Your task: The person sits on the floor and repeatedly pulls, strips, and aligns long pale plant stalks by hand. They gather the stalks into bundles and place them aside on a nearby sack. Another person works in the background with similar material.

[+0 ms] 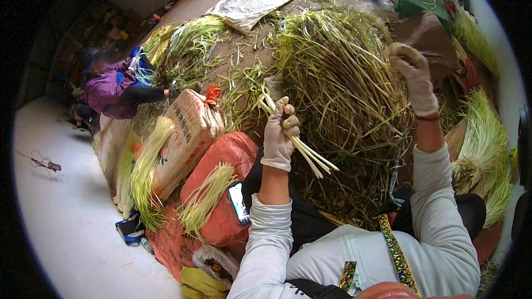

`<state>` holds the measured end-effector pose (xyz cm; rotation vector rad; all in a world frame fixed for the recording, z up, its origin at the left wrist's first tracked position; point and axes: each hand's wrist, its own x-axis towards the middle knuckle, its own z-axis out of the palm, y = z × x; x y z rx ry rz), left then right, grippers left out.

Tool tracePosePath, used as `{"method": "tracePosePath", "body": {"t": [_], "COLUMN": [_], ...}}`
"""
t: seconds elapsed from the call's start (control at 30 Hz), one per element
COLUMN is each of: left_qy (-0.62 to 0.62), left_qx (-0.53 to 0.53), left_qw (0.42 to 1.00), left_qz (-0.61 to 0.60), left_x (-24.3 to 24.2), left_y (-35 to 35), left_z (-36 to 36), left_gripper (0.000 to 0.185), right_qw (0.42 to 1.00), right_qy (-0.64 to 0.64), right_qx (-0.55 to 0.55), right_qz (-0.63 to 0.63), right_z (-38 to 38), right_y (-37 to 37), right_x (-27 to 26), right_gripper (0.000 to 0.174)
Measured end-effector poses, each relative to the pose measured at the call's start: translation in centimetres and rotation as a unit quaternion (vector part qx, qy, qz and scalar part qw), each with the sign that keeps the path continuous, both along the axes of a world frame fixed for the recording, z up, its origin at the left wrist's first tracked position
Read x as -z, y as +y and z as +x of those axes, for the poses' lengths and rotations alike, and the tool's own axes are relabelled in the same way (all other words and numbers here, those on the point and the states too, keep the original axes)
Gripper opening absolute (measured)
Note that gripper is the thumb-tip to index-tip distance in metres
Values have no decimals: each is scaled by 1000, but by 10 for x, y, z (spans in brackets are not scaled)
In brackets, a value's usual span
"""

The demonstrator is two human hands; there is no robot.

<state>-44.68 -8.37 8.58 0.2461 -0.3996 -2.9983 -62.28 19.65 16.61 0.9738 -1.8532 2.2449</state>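
My left hand (pixel 281 135), in a pale glove, grips a few thin white-green stalks (pixel 311 155). Their cut-looking ends point down to the right, and the other ends stick out above the fist. My right hand (pixel 409 70), gloved too, is raised at the right edge of a large heap of long leafy stalks (pixel 332 66). Motion blurs its fingers and a wisp of greenery beside them, so I cannot tell whether it holds anything. Brown, withered leaves cover much of the heap, which lies before my lap.
Left of me, a bundle of pale stalks (pixel 208 199) and a phone (pixel 239 203) rest on a red sack (pixel 232 153). Behind it stands a printed white sack (pixel 195 120). Tied bundles (pixel 484 162) lie at right. A person in purple (pixel 112 87) sits at a smaller heap (pixel 187 54).
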Motion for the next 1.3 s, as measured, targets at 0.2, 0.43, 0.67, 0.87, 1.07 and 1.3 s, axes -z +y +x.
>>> {"method": "tracePosePath", "body": {"t": [0.2,0.43,0.67,0.87,1.07,1.3], "left_qy": [-8,-53,-119,-158,-178,-164], "left_qx": [12,-61,-95,-34,-17,11], "left_qw": [1000,972,929,906,908,890], "left_qz": [-26,-219,-337,-392,-379,-426], "left_x": [1,-12,-20,-19,-15,-9], "left_y": [7,21,34,42,59,59], "left_z": [-4,-3,-9,-9,-10,-9], "left_gripper": [19,19,28,20,17,13], "right_qw": [972,937,904,903,917,926], "right_qy": [-103,78,172,64,-333,-343], "right_qx": [-146,-184,-156,-219,-221,-157], "right_qz": [155,286,360,363,4,-1], "right_z": [39,69,104,102,87,91], "right_y": [-9,-31,-48,-60,-95,-100], "right_x": [-3,57,82,75,73,78], "right_gripper": [44,56,59,51,34,18]}}
